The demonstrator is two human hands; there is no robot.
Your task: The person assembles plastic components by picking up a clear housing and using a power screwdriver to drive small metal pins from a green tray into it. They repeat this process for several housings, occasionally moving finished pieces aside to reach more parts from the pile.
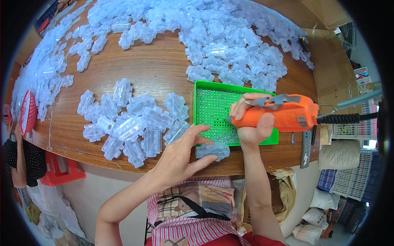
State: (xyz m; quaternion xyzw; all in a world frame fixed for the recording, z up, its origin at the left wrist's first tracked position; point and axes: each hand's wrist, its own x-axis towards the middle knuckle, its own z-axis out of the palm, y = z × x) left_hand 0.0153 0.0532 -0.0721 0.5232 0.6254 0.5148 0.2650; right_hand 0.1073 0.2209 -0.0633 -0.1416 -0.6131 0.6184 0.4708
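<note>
An orange electric screwdriver (283,112) lies in the grip of my right hand (256,125), its tip end toward the left over the green tray (236,87). Small silvery screws (219,133) lie scattered in that perforated tray. At the tray's near left corner, my left hand (184,151) pinches a clear plastic casing (212,151), the thumb along its near side and fingers at its far side. My left index finger reaches over the tray's edge. Left of this hand is a loose group of similar clear casings (131,127) on the wooden table.
Large heaps of clear casings (221,41) cover the table's far side and left. A black cable (347,118) runs right from the screwdriver. A phone (305,149) lies near the right edge. Another person's arm (17,160) shows at far left by a pink basket (28,112).
</note>
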